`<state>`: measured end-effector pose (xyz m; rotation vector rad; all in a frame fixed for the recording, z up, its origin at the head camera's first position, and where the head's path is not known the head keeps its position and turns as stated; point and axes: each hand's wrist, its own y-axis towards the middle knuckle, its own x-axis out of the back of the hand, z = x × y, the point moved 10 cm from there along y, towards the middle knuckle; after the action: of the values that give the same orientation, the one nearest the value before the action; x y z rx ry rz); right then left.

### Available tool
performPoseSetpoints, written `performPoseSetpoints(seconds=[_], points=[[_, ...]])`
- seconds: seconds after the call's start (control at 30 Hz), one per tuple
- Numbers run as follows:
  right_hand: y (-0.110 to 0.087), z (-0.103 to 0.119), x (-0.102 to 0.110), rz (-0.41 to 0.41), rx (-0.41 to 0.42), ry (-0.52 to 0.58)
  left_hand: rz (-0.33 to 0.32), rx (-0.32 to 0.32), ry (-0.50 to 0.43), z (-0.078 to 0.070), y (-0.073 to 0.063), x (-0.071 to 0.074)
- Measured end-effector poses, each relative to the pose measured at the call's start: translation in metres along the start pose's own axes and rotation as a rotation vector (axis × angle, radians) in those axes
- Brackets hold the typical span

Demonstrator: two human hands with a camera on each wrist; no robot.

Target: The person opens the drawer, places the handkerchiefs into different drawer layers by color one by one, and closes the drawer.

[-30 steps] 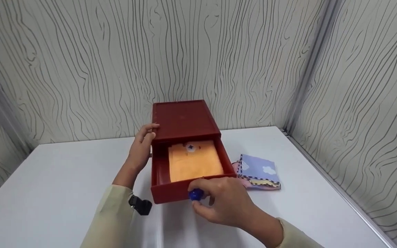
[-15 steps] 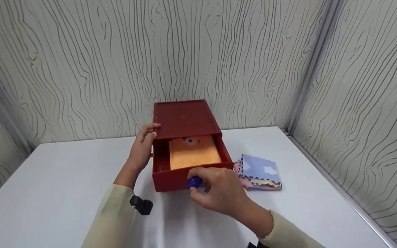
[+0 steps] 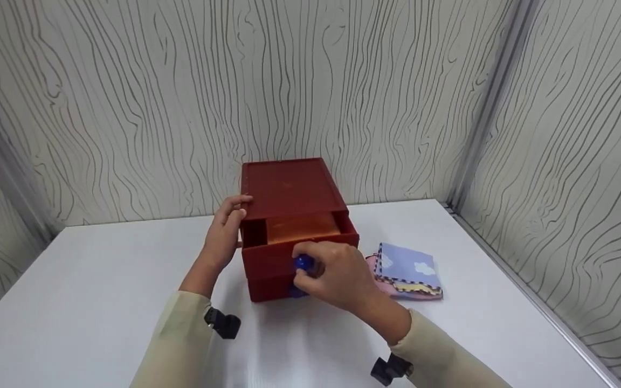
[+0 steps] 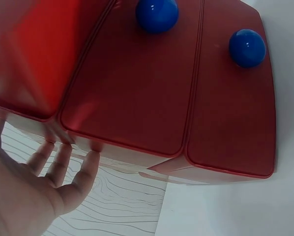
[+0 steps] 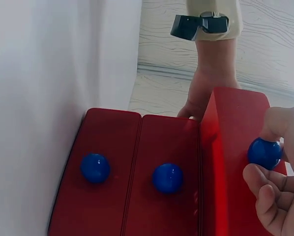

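Note:
A red three-drawer box [image 3: 288, 186] stands at the back of the white table [image 3: 100, 280]. Its top drawer [image 3: 299, 249] sticks out a little, and an orange cloth [image 3: 302, 226] shows inside. My right hand [image 3: 316, 269] pinches that drawer's blue knob [image 3: 303, 262] between thumb and finger, as the right wrist view also shows on the knob [image 5: 265, 152]. My left hand [image 3: 225, 229] rests flat against the box's left side, its fingers [image 4: 63, 160] straight on the red wall. The two lower drawers [image 5: 137, 187] are closed, each with a blue knob [image 5: 95, 167].
A small stack of folded cloths [image 3: 408, 268], blue with white clouds on top and pink and yellow beneath, lies just right of the box. Patterned walls [image 3: 558, 134] close in the table at the back and right.
My right hand has pushed the top drawer inward by its knob, from wide open to only slightly out. Less of the orange cloth shows. The left hand has stayed on the box.

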<state>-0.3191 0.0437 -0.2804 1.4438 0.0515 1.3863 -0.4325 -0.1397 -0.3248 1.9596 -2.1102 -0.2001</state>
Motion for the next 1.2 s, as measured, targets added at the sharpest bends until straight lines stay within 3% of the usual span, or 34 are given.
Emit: performPoseSetpoints(seconds=[0.43,0.63,0.87,1.2], points=[[0.021,-0.018,-0.015,0.004,0.005,0.02,0.007,-0.005,0.017,0.0,0.0,0.002],[0.028,-0.03,-0.021,0.016,-0.04,0.035,-0.011,-0.001,0.065,0.0,-0.001,0.002],[0.034,-0.043,-0.026,0.022,-0.094,0.086,-0.012,-0.01,0.047,-0.001,-0.001,-0.002],[0.033,-0.044,-0.031,0.044,-0.109,0.092,-0.026,-0.014,0.051,-0.001,-0.002,0.001]])
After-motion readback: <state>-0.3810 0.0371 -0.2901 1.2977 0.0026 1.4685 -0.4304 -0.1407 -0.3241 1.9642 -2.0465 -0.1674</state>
